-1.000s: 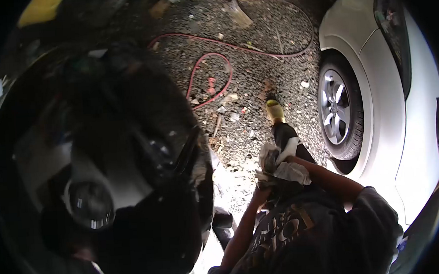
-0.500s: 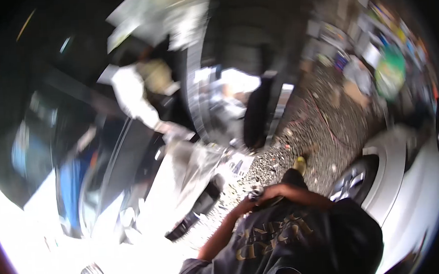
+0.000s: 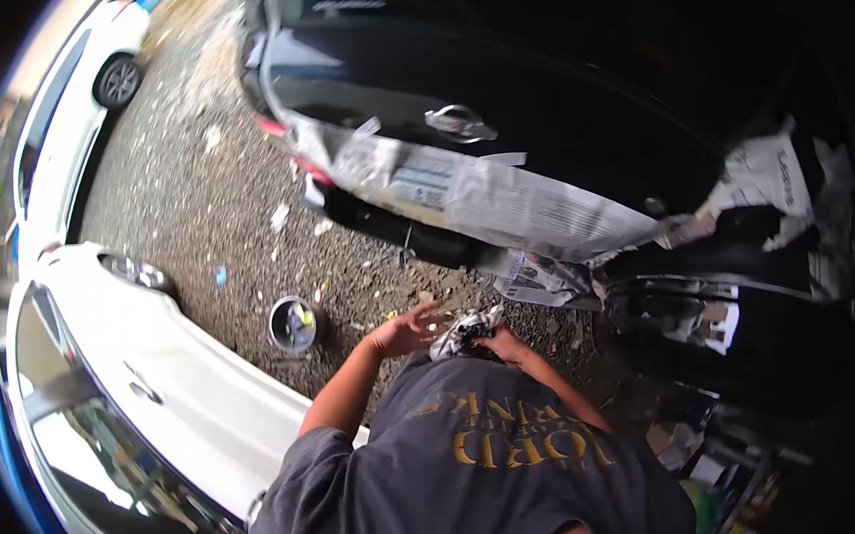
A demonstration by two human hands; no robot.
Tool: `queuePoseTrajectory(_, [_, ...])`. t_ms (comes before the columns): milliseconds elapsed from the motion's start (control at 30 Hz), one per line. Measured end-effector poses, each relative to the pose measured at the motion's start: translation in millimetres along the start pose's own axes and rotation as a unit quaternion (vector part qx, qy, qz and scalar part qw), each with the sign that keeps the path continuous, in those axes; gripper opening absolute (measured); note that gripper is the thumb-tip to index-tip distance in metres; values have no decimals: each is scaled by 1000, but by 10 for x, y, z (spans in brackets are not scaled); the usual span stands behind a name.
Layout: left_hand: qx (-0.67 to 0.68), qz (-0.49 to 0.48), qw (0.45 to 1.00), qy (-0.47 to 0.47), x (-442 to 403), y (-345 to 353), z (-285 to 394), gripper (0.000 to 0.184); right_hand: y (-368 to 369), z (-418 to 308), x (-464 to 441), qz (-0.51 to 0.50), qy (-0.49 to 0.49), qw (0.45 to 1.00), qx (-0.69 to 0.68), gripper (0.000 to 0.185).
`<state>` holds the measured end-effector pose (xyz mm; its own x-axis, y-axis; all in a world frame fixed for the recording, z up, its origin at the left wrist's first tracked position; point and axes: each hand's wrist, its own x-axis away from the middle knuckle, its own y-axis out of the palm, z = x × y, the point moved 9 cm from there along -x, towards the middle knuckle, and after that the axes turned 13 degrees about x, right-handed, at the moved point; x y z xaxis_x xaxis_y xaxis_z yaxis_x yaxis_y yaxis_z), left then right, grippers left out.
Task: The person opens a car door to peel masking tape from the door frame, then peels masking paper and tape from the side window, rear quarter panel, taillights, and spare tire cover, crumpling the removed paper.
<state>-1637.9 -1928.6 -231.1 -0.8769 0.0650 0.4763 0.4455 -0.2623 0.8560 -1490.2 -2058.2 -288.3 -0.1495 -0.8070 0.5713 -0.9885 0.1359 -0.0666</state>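
In front of my dark printed shirt, a crumpled grey-white rag with dark stains (image 3: 462,335) is held at waist height. My right hand (image 3: 501,344) has its fingers closed around the rag's right side. My left hand (image 3: 410,330) is open beside the rag's left side, fingers spread; whether its fingertips touch the cloth I cannot tell. Beyond both hands stands a dark car (image 3: 554,106) with a metal door handle (image 3: 461,123). Sheets of newspaper (image 3: 531,204) cover its lower side. More paper (image 3: 766,182) hangs loosely farther right.
A white car (image 3: 176,357) stands close on my left, and another white car (image 3: 76,111) is farther off. A bucket (image 3: 295,324) with something yellowish inside sits on the gravel (image 3: 221,200). Assorted items (image 3: 688,442) lie at the lower right. Litter dots the ground.
My view has swung round, bringing the dark car's papered side and the bucket into sight. My hands, close together before, are now apart, with my left fingers spread.
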Motion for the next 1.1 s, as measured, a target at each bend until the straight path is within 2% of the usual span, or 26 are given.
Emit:
queuePoseTrajectory(33, [4, 53, 998, 18, 165, -155, 79, 89, -43, 91, 31, 18, 20, 999, -33, 39])
queuePoseTrajectory(100, [-6, 134, 989, 69, 398, -574, 139, 75, -126, 270, 39, -38, 7, 995, -88, 31])
queuePoseTrajectory(167, [0, 194, 971, 142, 386, -785, 81, 58, -272, 155, 66, 21, -54, 995, -85, 30])
queuePoseTrajectory(233, [39, 289, 923, 249, 389, -883, 132, 46, -314, 67, -8, -6, -19, 986, -168, 28])
queuePoseTrajectory(300, [19, 399, 863, 310, 556, -1234, 128, 37, -173, -293, 23, -105, 54, 932, -342, 28])
queuePoseTrajectory(333, [-15, 458, 829, 321, 636, -1621, 59, 34, -190, -547, -53, -54, 53, 934, -349, 29])
queuePoseTrajectory(367, [-48, 514, 790, 329, 788, -1851, -40, 31, -174, -638, -102, -75, 32, 947, -311, 29])
queuePoseTrajectory(400, [36, 492, 808, 322, 887, -1829, -119, 34, -162, -713, -153, -93, 10, 958, -272, 30])
queuePoseTrajectory(433, [74, 518, 808, 271, 978, -1796, -215, 54, -117, -799, -211, -181, -38, 964, -188, 31])
queuePoseTrajectory(467, [100, 460, 840, 271, 982, -1626, -172, 65, -63, -1193, -142, -135, -55, 981, -131, 26])
queuePoseTrajectory(500, [122, 397, 868, 272, 986, -1426, -70, 77, 17, -1149, -258, -151, -64, 982, -97, 29])
queuePoseTrajectory(533, [110, 301, 912, 254, 960, -1038, 112, 91, 111, -1105, -352, -160, -34, 978, -132, 31])
queuePoseTrajectory(567, [129, 226, 922, 288, 873, -707, 255, 96, 221, -1053, -428, -171, -3, 971, -166, 34])
queuePoseTrajectory(600, [109, 153, 958, 217, 699, -481, 283, 88, 338, -1015, -507, -195, 8, 964, -183, 41])
queuePoseTrajectory(633, [-209, 115, 931, 276, 457, -516, 402, 74, 476, -991, -571, -230, 2, 955, -188, 41])
queuePoseTrajectory(667, [-52, 136, 965, 219, 190, -533, 265, 61, 569, -1069, -604, -202, 35, 953, -222, 42])
queuePoseTrajectory(700, [19, 104, 958, 267, 278, -212, 501, 59, 666, -1165, -612, -171, 69, 949, -256, 44])
queuePoseTrajectory(733, [19, 74, 959, 274, 357, -136, 647, 56, 784, -1063, -793, -216, 78, 936, -266, 44])
queuePoseTrajectory(767, [13, 43, 957, 286, 432, -154, 879, 53, 851, -1148, -1022, -197, 35, 957, -208, 44])
queuePoseTrajectory(833, [-36, 118, 935, 333, 595, -776, 1165, 49, 1067, -1364, -1400, -150, -51, 983, -94, 45])
queuePoseTrajectory(867, [-36, 150, 916, 369, 834, -989, 1401, 43, 1253, -1551, -1636, -157, -140, 976, 54, 47])
queuePoseTrajectory(900, [-41, 171, 904, 389, 1057, -1170, 1658, 34, 1498, -1735, -1883, -150, -147, 976, 52, 48])
queuePoseTrajectory(967, [-44, 244, 887, 390, 1676, -1487, 2125, 28, 2206, -2048, -2400, -221, -18, 965, -143, 43])
queuePoseTrajectory(1000, [-15, 286, 867, 409, 1977, -1668, 2341, 23, 2567, -2282, -2589, -246, 29, 955, -160, 41])
queuePoseTrajectory(1033, [48, 290, 859, 419, 2255, -1850, 2522, 16, 2896, -2557, -2740, -255, 19, 956, -147, 45])
queuePoseTrajectory(1100, [33, 326, 836, 440, 2916, -1852, 2918, 19, 3444, -2957, -2911, -285, 88, 942, -155, 49])
